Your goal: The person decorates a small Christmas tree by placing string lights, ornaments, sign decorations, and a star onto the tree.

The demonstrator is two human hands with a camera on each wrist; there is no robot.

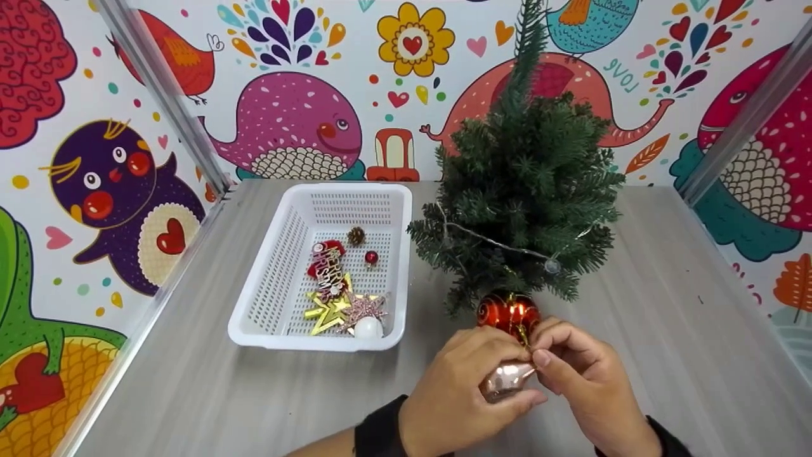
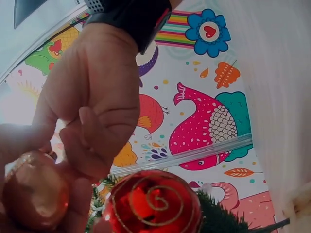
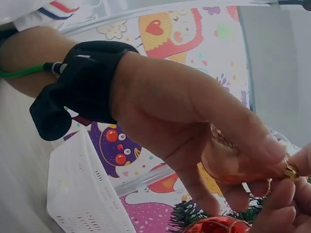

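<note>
In the head view my left hand (image 1: 466,387) holds a shiny rose-gold bauble (image 1: 507,379) that tapers toward its gold cap (image 3: 291,173). The thumb and fingers of my right hand (image 1: 587,374) pinch at the narrow end, by the cap; whether a thread lies between them is hard to see. Just beyond both hands, a red bauble (image 1: 495,308) with gold swirls is at the lower front of the green Christmas tree (image 1: 526,190). The left wrist view shows the red bauble (image 2: 154,204) close up, beside the rose-gold one (image 2: 36,191).
Left of the tree stands a white perforated basket (image 1: 244,336). In it lie a gold star (image 1: 333,312), a pink glitter star (image 1: 365,308), a white ball (image 1: 368,328), a small red ball (image 1: 372,257), a pine cone (image 1: 356,235) and a Merry Christmas sign (image 1: 328,273). A light string (image 1: 488,240) crosses the tree.
</note>
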